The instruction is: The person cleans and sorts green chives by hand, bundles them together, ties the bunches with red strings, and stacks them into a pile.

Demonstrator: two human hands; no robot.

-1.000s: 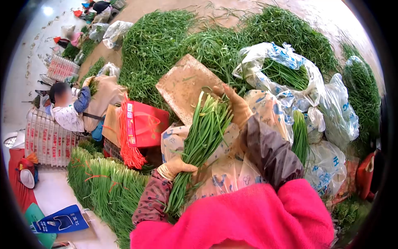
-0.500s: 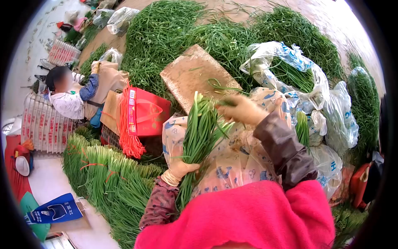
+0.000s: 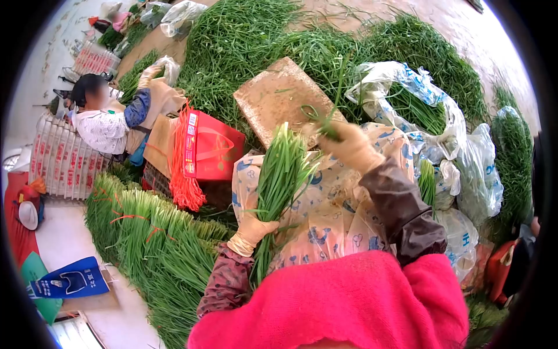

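My left hand (image 3: 252, 231), in a pale glove, is wrapped round the lower part of a bunch of Chinese chives (image 3: 282, 174) whose pale cut ends point up and away. To the right of the bunch's top, my gloved right hand (image 3: 349, 148) is closed on a few loose chive stalks (image 3: 330, 129), a little blurred by motion. Beneath both hands a cartoon-printed plastic apron (image 3: 325, 224) covers my lap. Just beyond lies a worn wooden board (image 3: 285, 96), with a curled stalk on its right part.
Loose chives (image 3: 232, 52) are heaped beyond the board. Tied bunches (image 3: 157, 244) stand at left, near a red bag (image 3: 212, 148) with red ties (image 3: 185, 168). Plastic bags (image 3: 459, 134) of chives sit at right. A co-worker (image 3: 102, 122) sits at far left.
My right hand has shifted slightly, and the stalks at its fingers now show more clearly. The left hand keeps its hold on the bunch. The whole view has shifted a little.
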